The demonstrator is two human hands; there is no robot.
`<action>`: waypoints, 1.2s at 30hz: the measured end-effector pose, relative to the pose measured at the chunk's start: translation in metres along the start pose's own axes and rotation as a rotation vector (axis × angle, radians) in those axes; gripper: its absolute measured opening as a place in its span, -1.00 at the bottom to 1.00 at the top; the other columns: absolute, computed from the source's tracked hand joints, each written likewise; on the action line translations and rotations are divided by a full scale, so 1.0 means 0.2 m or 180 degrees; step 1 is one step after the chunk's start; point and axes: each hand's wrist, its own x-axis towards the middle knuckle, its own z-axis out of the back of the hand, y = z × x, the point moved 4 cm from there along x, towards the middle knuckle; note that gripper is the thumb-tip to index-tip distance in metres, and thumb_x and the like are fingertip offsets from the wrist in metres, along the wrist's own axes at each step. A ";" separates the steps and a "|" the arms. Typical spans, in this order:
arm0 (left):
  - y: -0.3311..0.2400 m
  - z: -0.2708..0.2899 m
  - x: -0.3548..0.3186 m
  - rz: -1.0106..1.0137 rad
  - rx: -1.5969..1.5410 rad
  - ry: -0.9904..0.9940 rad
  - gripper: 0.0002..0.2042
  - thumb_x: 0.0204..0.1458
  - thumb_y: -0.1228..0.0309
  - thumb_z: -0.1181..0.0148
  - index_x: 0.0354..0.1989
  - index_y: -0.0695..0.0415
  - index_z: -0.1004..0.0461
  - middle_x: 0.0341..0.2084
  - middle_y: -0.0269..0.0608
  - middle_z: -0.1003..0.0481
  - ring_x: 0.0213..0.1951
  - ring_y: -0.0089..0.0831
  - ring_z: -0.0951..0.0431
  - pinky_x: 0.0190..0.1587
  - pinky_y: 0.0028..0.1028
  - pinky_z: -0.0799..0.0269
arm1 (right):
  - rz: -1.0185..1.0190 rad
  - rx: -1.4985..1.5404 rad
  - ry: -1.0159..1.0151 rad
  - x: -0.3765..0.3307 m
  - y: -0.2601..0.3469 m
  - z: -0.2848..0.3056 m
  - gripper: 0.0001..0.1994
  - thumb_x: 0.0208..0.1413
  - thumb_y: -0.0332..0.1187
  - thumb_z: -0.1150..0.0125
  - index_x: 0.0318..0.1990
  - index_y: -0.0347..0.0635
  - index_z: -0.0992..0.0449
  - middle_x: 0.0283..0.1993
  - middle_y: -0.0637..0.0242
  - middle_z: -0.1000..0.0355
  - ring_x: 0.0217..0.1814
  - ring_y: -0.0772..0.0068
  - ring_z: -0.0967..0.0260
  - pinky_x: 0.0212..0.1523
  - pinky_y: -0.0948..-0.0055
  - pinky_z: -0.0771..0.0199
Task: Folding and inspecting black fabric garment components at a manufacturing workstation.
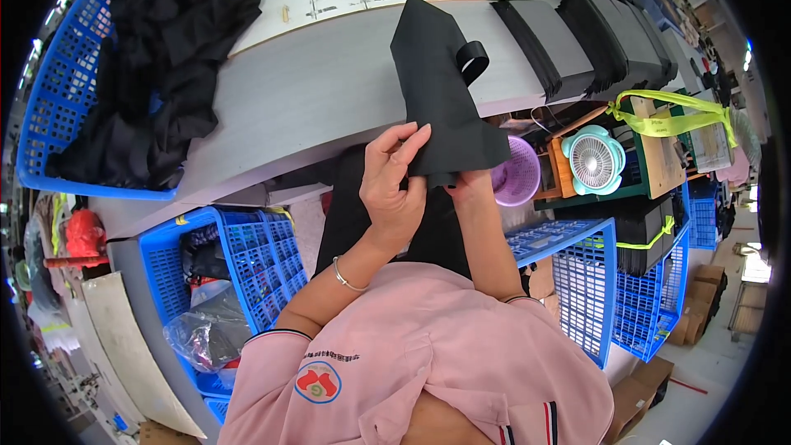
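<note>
A black fabric piece [437,74] with a pointed far end lies partly over the edge of the grey table, its near end raised toward me. A small black loop [472,63] sticks out from its right side. My left hand [394,177] pinches the lower left edge, its upper fingers bent against the cloth. My right hand [470,185] grips the near edge from below; most of its fingers are hidden behind the fabric.
The grey table [309,74] bears neat stacks of black pieces [568,41] at the right. A blue basket [62,107] heaped with black cloth [165,66] stands at the left. Lower down are another blue basket [264,255], a purple basket [519,171] and a small fan [593,160].
</note>
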 end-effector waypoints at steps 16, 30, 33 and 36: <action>0.07 0.02 -0.05 0.0216 -0.0093 0.0129 -0.37 -0.33 0.89 -0.07 0.00 0.10 -0.60 -0.06 -0.19 -0.47 -0.20 -0.40 -0.52 -0.20 -0.50 -0.48 | 0.0039 0.0229 0.0168 0.05 -0.08 0.04 -0.60 0.21 -0.26 -0.13 0.13 -0.28 -0.39 -0.01 0.15 -0.48 -0.06 0.26 -0.52 -0.08 0.31 -0.62; 0.19 0.12 -0.06 0.0433 -0.0160 0.0223 -0.49 -0.08 0.77 -0.07 0.13 0.22 -0.48 0.10 -0.06 -0.44 -0.05 -0.28 -0.53 -0.13 -0.49 -0.49 | 0.0366 -0.0308 -0.0168 0.17 -0.21 0.04 -0.55 0.31 -0.15 0.00 0.24 -0.21 -0.30 0.26 0.19 -0.31 0.23 0.23 -0.34 0.21 0.26 -0.40; 0.37 0.13 -0.08 0.0609 0.0271 0.0128 -0.55 0.01 0.72 -0.05 0.14 0.23 -0.48 0.06 -0.01 -0.49 -0.02 -0.27 -0.55 -0.09 -0.48 -0.50 | 0.1886 -0.2858 -0.0084 0.23 -0.21 0.05 -0.55 0.30 -0.16 -0.03 0.23 -0.23 -0.32 0.28 0.20 -0.31 0.24 0.26 -0.32 0.23 0.29 -0.37; 0.55 0.20 -0.14 0.1811 -0.0500 -0.0252 -0.62 0.17 0.66 0.04 0.16 0.23 -0.46 -0.06 -0.16 -0.57 -0.21 -0.61 -0.55 -0.24 -0.57 -0.51 | 0.1248 -0.4306 0.0586 0.24 -0.17 -0.07 -0.62 0.26 -0.23 -0.09 0.14 -0.25 -0.40 0.19 0.20 -0.40 0.21 0.26 -0.36 0.18 0.29 -0.38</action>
